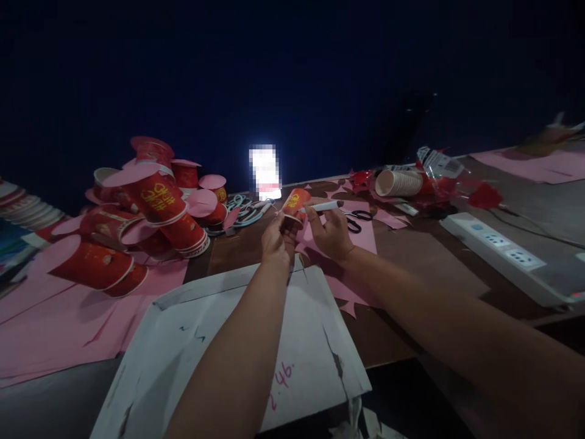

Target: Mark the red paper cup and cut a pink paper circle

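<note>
My left hand [277, 239] is closed around a red paper cup [296, 200] with yellow lettering, which lies tilted with its open rim toward me. In my right hand [331, 230] is a white marker pen [323, 206]. Its left end is close to the cup's side; whether it touches I cannot tell. Just past the right hand lie black-handled scissors [355, 221] on pink paper [372, 236]. Beneath my forearms is a white cardboard box lid [192, 323] with handwritten marks.
Red paper cups [158, 194] with pink paper discs are piled at left on pink sheets [27, 341]. A lit, blurred screen [265, 171] stands behind a coiled light-blue cable [247, 210]. Stacked cups [398, 183] in plastic and a white power strip [496, 256] lie right.
</note>
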Action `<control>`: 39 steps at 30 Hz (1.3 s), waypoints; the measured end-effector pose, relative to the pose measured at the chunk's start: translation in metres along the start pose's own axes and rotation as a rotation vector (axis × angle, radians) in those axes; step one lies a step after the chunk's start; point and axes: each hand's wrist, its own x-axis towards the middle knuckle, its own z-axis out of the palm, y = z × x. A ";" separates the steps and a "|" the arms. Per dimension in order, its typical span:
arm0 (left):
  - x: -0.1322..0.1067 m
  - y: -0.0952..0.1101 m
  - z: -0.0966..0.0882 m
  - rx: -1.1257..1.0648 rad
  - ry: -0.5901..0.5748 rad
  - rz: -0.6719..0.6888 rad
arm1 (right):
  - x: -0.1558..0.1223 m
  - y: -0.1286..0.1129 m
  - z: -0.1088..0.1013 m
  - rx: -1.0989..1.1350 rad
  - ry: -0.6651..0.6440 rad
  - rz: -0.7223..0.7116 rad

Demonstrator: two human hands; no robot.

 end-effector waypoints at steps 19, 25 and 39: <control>-0.001 0.003 0.001 -0.036 0.010 -0.019 | -0.001 0.002 0.000 0.007 -0.031 -0.006; 0.004 0.000 -0.004 -0.014 -0.030 0.001 | -0.001 0.001 0.000 -0.036 -0.029 -0.004; 0.004 0.001 -0.002 -0.022 0.011 -0.027 | 0.001 -0.004 -0.003 -0.004 -0.109 0.020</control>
